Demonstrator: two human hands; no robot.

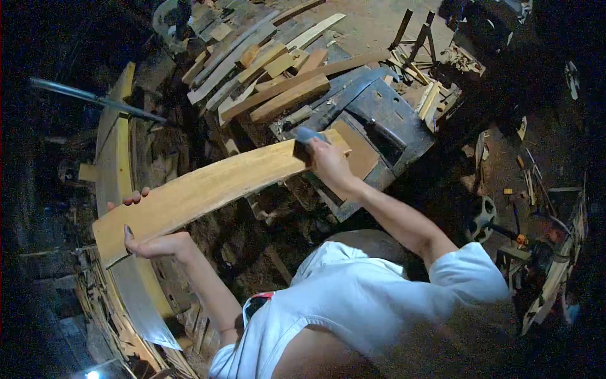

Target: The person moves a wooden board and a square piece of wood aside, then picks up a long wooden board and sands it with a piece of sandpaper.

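Observation:
A long, pale wooden board (214, 179) stretches diagonally in front of me, from the lower left up to the metal work surface. Near its lower left end, my left hand (148, 243) grips it, with the thumb on the upper face and the fingertips over the far edge. Toward the other end, my right hand (329, 161) is closed around a blue-grey pad that looks like a sanding block (309, 134) and rests on the board. The underside of the pad is hidden. Under that end of the board lies a flat brown sheet (363, 158).
The dark metal machine table (404, 120) supports the board's far end. Several cut planks (271, 63) are piled beyond it. Long boards (123, 151) and a metal pipe (95, 96) stand at left. Wood scraps (435, 98) and a wheel (486, 215) are at right.

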